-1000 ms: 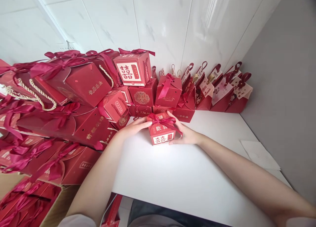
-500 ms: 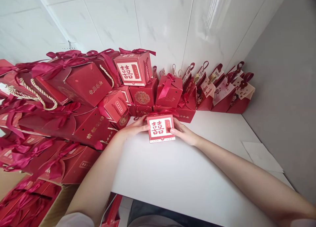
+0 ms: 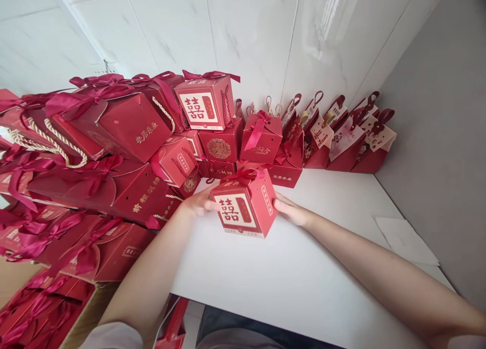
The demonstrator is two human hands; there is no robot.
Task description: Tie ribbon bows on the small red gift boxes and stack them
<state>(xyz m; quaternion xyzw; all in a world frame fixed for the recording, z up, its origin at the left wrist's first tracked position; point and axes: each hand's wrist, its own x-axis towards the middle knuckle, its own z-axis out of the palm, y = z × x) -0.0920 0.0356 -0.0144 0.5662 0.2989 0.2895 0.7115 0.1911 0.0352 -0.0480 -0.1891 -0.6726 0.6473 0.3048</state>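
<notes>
Between my two hands is a red gift box (image 3: 248, 207) with a white panel, a red double-character print and a ribbon bow on its lid. Its front and right side both show. My left hand (image 3: 203, 201) grips the left side, some fingers hidden behind the box. On the far right side, my right hand (image 3: 290, 210) has its thumb and fingers against the box, partly hidden by it. Behind the box stand more red gift boxes (image 3: 220, 146), stacked in rows.
A large pile of ribboned red boxes (image 3: 129, 131) rises on the left. Pointed bags with loop handles (image 3: 343, 141) line the back right. White paper sheets (image 3: 406, 237) lie on the white table (image 3: 296, 288). Below left is a cardboard carton (image 3: 89, 313) of boxes.
The gift box has turned and tilted in my hands, so its right side and lid now show. It also appears nearer and a little lower.
</notes>
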